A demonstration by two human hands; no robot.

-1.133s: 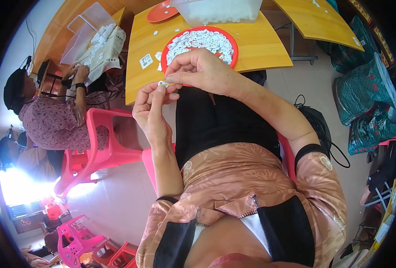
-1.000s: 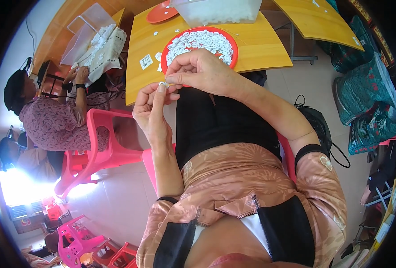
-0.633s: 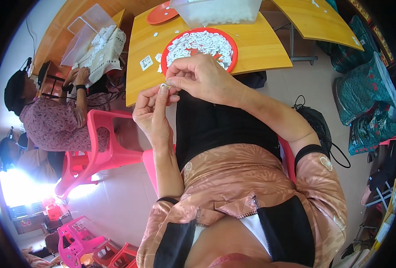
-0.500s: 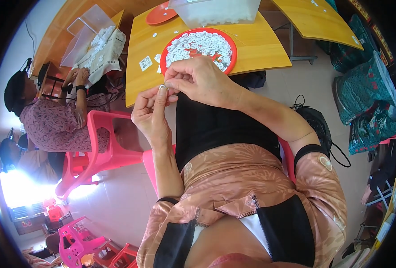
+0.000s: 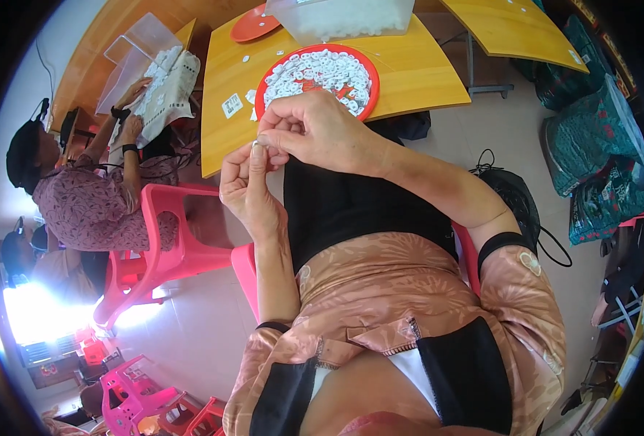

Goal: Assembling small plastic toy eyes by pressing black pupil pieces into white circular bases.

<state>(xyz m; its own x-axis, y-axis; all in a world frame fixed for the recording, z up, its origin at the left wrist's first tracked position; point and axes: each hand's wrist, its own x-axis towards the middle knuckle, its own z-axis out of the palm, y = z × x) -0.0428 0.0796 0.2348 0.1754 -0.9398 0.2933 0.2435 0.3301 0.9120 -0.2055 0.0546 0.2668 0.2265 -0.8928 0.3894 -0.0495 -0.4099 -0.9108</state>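
Note:
Just this side of a red round tray [image 5: 375, 86], my two hands meet in the air above my lap. My left hand [image 5: 252, 190] is closed, its thumb and fingers pinching a small white piece [image 5: 256, 144] that is mostly covered. Fingertips of my right hand [image 5: 325, 136] are pressed together right against that piece; whether they grip it too or something finer, I cannot tell. Many small white ring-like pieces [image 5: 318, 69] are heaped in the tray, with its red bottom showing in places.
The tray stands on a yellow wooden table [image 5: 420, 69]. Behind it are a clear plastic bin [image 5: 340, 20] of white pieces and a red dish [image 5: 255, 26]. At left a co-worker [image 5: 93, 196] handles white pieces on a cloth bag [image 5: 168, 98]. Pink chairs [image 5: 162, 225] and green bags [image 5: 589, 142] stand around.
My hands stay together at nearly the same spot, the left fingers shifted slightly round the piece. The co-worker's far hand has reached forward onto the white pieces on the cloth bag.

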